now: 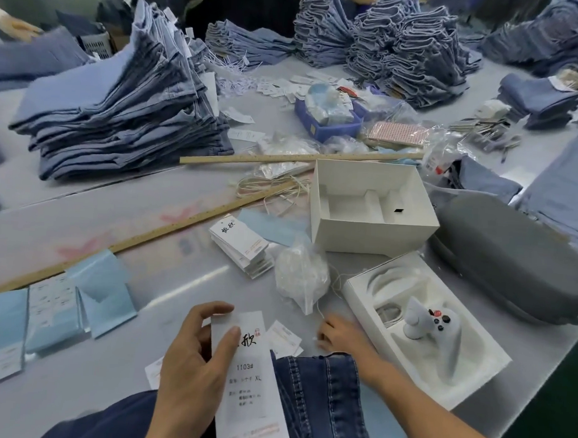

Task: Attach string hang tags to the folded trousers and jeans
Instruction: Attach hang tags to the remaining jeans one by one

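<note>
My left hand (pixel 192 363) grips a long white hang tag (pixel 250 382) printed with black characters and "1103# XL", thumb across its face. It is held over dark blue jeans (pixel 322 402) lying at the table's near edge. My right hand (pixel 339 333) reaches past the jeans, fingers curled on the table beside a small white tag (pixel 284 339); whether it pinches a string I cannot tell. A stack of more hang tags (pixel 243 246) lies ahead. A clear bag of white strings (pixel 300 279) sits beside it.
A tall pile of folded light-blue jeans (pixel 119 118) stands far left, more piles (pixel 388 47) at the back. Two wooden rulers (pixel 168 226), an empty white box (pixel 371 206), a tray with a white controller (pixel 425 327), a grey case (pixel 511 265) and blue cards (pixel 55 308) crowd the table.
</note>
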Available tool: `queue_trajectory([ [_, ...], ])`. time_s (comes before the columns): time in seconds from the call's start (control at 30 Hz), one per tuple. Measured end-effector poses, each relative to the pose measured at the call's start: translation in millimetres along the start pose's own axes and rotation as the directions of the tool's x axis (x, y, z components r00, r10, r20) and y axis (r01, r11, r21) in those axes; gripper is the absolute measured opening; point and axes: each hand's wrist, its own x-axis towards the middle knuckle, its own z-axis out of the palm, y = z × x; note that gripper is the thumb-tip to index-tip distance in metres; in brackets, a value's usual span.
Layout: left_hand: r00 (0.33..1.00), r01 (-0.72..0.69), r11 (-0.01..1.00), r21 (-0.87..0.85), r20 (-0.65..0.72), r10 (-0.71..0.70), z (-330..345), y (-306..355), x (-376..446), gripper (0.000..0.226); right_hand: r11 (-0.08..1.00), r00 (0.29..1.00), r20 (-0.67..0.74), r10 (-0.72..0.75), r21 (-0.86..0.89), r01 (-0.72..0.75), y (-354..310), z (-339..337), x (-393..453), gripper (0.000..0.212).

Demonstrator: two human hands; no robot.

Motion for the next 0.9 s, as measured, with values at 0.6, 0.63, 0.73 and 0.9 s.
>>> queue_trajectory([
  [0.6, 0.959, -0.258, 0.951, 0.17, 0.168, 0.23, -2.5, -11.4, -3.6, 0.035, 0.341, 0.867, -0.497, 0.024, 0.82, 0.46, -134.9, -188.6, -90.8, 0.025],
  [0.63, 0.955, -0.264, 0.943, 0.203, 0.189, 0.227, -1.7, -12.0, -3.7, 0.06, 0.299, 0.866, -0.5, -0.009, 0.825, 0.479, -148.2, -193.3, -95.4, 0.023],
  [0.73, 0.939, -0.335, 0.902, 0.274, 0.177, 0.295, 1.1, -12.5, -5.5, 0.092, 0.241, 0.87, -0.484, -0.097, 0.837, 0.492, -179.7, -194.9, -106.4, 0.019],
  [0.9, 0.835, -0.532, 0.776, 0.34, 0.059, 0.547, 3.7, -13.9, -14.8, 0.027, 0.267, 0.884, -0.441, -0.154, 0.843, 0.467, -197.7, -174.5, -126.3, 0.018],
])
